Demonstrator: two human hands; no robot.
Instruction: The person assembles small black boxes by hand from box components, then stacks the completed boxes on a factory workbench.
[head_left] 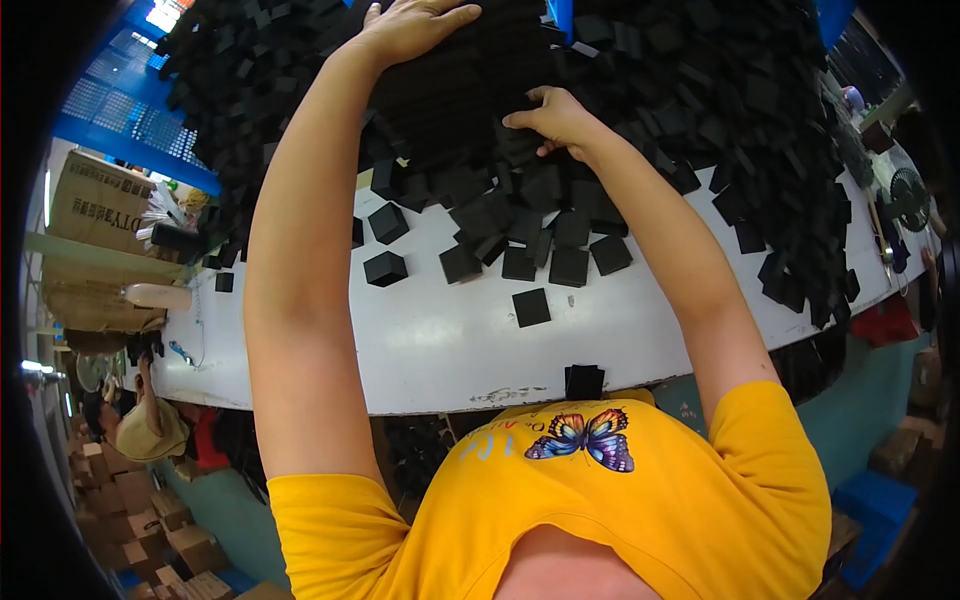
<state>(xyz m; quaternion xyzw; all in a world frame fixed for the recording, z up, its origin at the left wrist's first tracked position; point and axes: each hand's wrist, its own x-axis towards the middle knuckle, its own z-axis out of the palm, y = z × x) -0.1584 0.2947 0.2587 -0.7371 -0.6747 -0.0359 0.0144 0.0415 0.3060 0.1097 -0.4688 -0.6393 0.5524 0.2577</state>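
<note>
Steadying the foam block [450, 95] at twelve o'clock: left hand [415, 25] flat on top, right hand [558, 120] hooked onto its side. Likely light and squashy; grip opposite faces.

We have one head cam, fisheye, tilted steeply down over the shirt [660, 500], facing the table [420, 350] at close range.

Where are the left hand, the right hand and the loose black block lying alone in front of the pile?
left hand [415, 25], head view, back of the hand.
right hand [555, 118], head view, back of the hand.
loose black block [531, 307], head view, its top face.
</note>
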